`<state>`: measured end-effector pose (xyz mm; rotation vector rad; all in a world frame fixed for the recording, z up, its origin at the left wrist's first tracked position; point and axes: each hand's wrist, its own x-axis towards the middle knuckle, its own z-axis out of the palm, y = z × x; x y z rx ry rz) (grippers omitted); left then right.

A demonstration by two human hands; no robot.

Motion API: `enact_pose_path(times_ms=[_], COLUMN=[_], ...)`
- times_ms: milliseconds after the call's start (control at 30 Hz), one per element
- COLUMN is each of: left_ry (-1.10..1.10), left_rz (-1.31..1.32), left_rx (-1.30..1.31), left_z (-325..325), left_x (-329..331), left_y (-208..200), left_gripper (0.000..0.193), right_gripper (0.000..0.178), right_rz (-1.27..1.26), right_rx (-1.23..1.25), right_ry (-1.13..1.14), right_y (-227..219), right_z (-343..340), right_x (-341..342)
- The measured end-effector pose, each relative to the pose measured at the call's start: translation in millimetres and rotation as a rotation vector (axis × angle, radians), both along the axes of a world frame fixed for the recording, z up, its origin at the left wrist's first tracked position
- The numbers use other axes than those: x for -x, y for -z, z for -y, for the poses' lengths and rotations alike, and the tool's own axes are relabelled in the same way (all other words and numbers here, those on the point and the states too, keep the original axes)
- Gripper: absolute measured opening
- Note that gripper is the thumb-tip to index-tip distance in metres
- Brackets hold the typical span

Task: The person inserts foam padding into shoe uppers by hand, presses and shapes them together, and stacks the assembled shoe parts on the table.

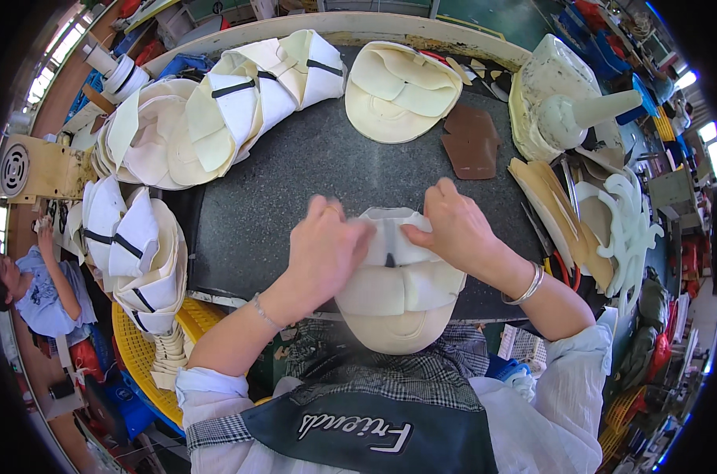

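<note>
- Head view, centre: one cream piece [398, 324], layered, its rounded end toward the wearer and overhanging the near edge of the bench [272, 221]; a dark strip [389, 259] runs down the middle of its top panels.
- Left hand [327, 241]: at the piece's upper left, fingers curled, blurred; whether it grips cannot be told.
- Right hand [456, 225]: at the upper right corner, thumb laid over the top panel, fingers bent; how firmly it holds is hidden. Hands apart, the strip between them.
- Handling note (judgement): the top panels seem best kept level, their inner edges meeting evenly along the strip; thumbs should press flat, without creasing the layers. With the rounded end unsupported, too much downward force could tip the piece.
- Far side: one loose layered piece [402, 114]; beside it, a brown sheet [471, 146].
- Left side: a stack [240, 103] of similar pieces, several with black bands; a nearer banded group [149, 245] above a yellow basket [129, 347].
- Right side: a crusted container [556, 67], scissors [562, 267] with red-orange handles, a white cutout [623, 229]; the right elbow likely wants care there.
- Far left: a co-worker [46, 284], well apart.
</note>
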<state>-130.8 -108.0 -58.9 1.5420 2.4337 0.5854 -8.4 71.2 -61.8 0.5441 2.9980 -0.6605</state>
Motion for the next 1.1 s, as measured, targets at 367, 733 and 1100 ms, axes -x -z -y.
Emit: enact_pose_path(times_ms=[367, 733, 1100], left_ry=[0.244, 0.320, -0.478], left_rz=[-0.140, 0.424, -0.720], left_rx=[-0.321, 0.019, -0.214], left_z=[-12, 6, 11], left_x=[-18, 37, 222], left_y=[22, -33, -6], left_gripper=[0.043, 0.047, 0.066], right_gripper=[0.064, 0.031, 0.058], right_rz=[-0.231, -0.276, -0.120], right_rx=[-0.078, 0.041, -0.051], right_ry=[-0.420, -0.403, 0.515], right_y=[-15, -8, -12], right_z=[23, -14, -176], right_x=[-14, -10, 167])
